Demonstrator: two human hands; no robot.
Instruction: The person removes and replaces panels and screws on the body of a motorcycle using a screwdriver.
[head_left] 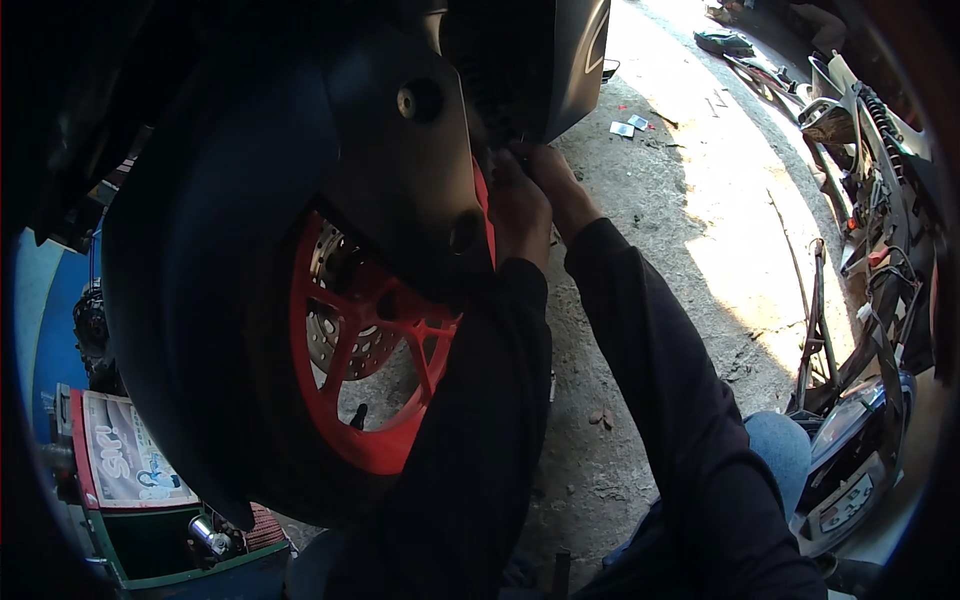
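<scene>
Front of a motorcycle filling the left and middle of the view: broad black tyre (190, 300) curving from top to bottom, red spoked wheel rim (385, 340) inside it, drilled brake disc (335, 300) showing between the spokes; dark mudguard panel (400, 160) lying over the wheel's upper part, with a round bolt recess near its top and another lower down; black fairing (570, 60) hanging above, near the upper middle.

Cracked concrete floor (660, 260) spreading to the right, half in shadow, half in bright sun; stripped bike frames and scrap parts (860, 200) piled along the right edge; chromed headlamp housing (850, 450) low on the right, near a blue-jeaned knee (785, 445).

Green and red box (150, 520) at lower left, a printed card lying on its top and a small metal can just beside it.

Two black-sleeved forearms rising from the lower edge toward the gap between mudguard panel and fairing; left hand (518, 210) pressed against the panel's right edge, fingers curled and tucked into the shadow, grip closed round something too dark to identify; right hand (555, 175) just beside and touching the left, fingertips reaching into the same dark gap, grip hidden, open or closed impossible to tell.

Two small pale scraps (628, 125) lying on the floor beyond the hands, well apart from them.
</scene>
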